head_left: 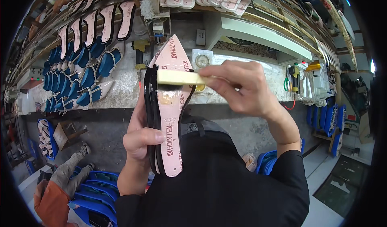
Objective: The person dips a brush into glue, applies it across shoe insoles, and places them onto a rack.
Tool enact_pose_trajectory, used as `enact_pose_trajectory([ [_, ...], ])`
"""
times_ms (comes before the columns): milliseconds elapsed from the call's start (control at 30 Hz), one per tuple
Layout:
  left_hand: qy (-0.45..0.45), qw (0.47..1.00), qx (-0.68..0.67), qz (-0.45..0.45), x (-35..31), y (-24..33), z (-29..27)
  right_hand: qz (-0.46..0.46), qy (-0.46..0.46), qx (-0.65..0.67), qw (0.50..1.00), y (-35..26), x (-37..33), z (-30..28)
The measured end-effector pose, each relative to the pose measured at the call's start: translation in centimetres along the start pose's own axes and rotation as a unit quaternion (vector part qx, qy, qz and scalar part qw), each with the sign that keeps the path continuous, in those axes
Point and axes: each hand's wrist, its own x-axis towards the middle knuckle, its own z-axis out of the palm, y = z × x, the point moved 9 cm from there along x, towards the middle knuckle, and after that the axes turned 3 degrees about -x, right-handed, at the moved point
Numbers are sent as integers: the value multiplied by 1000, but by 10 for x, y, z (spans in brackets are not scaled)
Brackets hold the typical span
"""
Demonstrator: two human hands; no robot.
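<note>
My left hand (139, 142) grips a small stack of shoe insoles, its thumb pressed on the top one. That pink insole (170, 122) has a pointed toe facing away from me, black edging and a wet, shiny patch in its middle. In my right hand (246, 87) is a brush (177, 77) with a flat, pale yellow handle, pinched at its right end. The handle lies across the forefoot of the insole. Dark bristles show just under it, at the shiny patch; how firmly they touch cannot be seen.
Beyond my hands runs a workbench (225, 97) with a round dish (202, 60) on it. Blue-lined shoes (88, 77) crowd its left side. More insoles (108, 23) hang on racks above. Blue crates (96, 194) and another person (56, 194) are at lower left.
</note>
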Motion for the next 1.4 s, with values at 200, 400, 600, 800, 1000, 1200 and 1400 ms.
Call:
enact_pose_trajectory([
  [200, 11, 1000, 2, 14, -3, 5, -3, -40, -47, 37, 997, -7, 6, 4],
  [400, -57, 988, -146, -3, -3, 1, -14, -50, -116, 38, 991, -16, 11, 13],
  [600, 22, 993, -113, -24, 3, -3, -28, -79, -179, 24, 980, -26, 12, 24],
  [800, 25, 990, -135, -36, 6, -4, -37, -121, -226, 41, 966, -45, 13, 35],
  [1000, 14, 989, -148, 4, 9, 4, -36, -76, -327, 219, 916, -62, 4, 50],
  [1200, 28, 997, -53, 52, 1, 13, -48, 41, -55, 134, 989, -16, 31, -3],
  [1400, -13, 987, -140, 73, -14, 30, -25, -29, -57, 30, 997, -19, 54, 17],
])
